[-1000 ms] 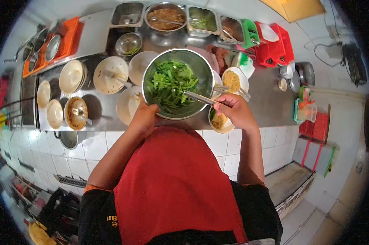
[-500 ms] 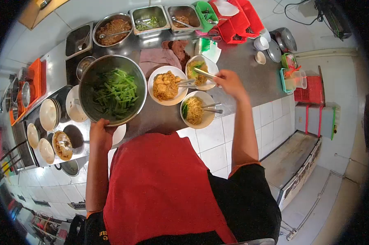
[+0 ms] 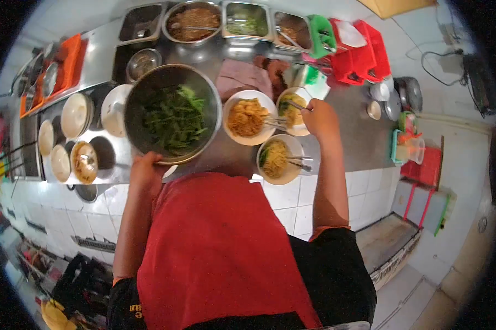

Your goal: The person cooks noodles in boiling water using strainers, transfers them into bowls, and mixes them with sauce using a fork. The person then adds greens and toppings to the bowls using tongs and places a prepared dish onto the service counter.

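Observation:
My left hand [image 3: 145,171] grips the near rim of a large metal mixing bowl [image 3: 217,121], tilted toward me and holding cut leafy greens [image 3: 176,118]. My right hand [image 3: 320,120] is closed around a slim metal utensil [image 3: 296,104], its tip reaching into a white bowl of noodles [image 3: 293,114]. What kind of utensil it is, I cannot make out. Between the hands stands a white bowl with noodles and brown chunks [image 3: 244,122], cutlery resting in it. Nearer me, another bowl holds plain noodles with some greens [image 3: 275,158] and cutlery.
Metal food pans [image 3: 247,23] line the back, with red bins [image 3: 363,52] and a green holder [image 3: 322,36] to their right. A pink cloth [image 3: 242,77] lies behind the bowls. Used bowls [image 3: 84,164] and stacked bowls [image 3: 75,115] stand at left.
The view has shifted, so the counter appears farther right and higher. My right hand has brought the utensil's tip lower into the far noodle bowl. My left hand still grips the mixing bowl.

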{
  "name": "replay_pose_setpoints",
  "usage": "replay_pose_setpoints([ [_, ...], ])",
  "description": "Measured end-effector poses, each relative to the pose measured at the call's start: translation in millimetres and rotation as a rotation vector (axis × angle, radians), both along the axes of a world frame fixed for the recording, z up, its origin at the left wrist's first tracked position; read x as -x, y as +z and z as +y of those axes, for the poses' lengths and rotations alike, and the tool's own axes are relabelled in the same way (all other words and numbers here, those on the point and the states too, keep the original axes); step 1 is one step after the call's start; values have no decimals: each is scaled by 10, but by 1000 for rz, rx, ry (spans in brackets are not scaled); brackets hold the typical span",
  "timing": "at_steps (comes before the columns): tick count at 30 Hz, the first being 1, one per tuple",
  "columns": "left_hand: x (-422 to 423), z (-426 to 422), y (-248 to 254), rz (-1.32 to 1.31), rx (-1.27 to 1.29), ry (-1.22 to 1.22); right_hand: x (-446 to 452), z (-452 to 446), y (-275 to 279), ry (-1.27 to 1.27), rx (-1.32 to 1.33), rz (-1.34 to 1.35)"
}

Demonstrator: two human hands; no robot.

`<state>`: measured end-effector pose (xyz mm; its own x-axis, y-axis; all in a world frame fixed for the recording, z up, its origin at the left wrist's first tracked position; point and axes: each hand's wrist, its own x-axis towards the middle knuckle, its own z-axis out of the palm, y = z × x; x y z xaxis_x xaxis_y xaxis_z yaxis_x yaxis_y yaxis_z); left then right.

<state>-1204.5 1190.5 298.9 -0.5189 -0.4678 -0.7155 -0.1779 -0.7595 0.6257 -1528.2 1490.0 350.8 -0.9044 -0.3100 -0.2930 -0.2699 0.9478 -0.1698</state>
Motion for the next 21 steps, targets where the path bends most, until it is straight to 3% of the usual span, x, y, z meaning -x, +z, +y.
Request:
replay_pose_setpoints([
  [1, -46, -17, -151, 13, -3, -32, -17, -52, -84, -15, -7, 24],
  [3, 30, 76, 63, -6, 20, -50, -24, -10, -179, 48, -18, 97],
  [4, 137, 149, 299, -33, 40, -38, -93, -24, 2, 36, 26, 86],
  [5, 83, 124, 177, 147, -37, -98, -182, -15, 310, 24, 64, 74],
  [7, 174, 226, 389, 118, -23, -47, -303, 50, 809, 22, 195, 6],
  [9, 274, 297, 463, 91, -10, -19, -582, -58, 1288, 50, 521, -157],
  [10, 296, 300, 447, 99, 5, -57, -702, -239, 1365, 55, 519, -164],
  [11, 322, 312, 439, 112, 20, -102, -841, -477, 1402, 207, 581, -135],
  [12, 361, 338, 474, 117, 18, -104, -951, -702, 1399, 360, 640, -100],
  [14, 441, 381, 565, 191, -6, -119, -1016, -1087, 1052, 557, 462, 108],
  [17, 429, 452, 369, 291, 42, -97, -1051, -1439, 526, 658, 353, 197],
  [21, 387, 406, 181, 272, 140, -155, -1118, -1613, 355, 765, 295, 270],
])
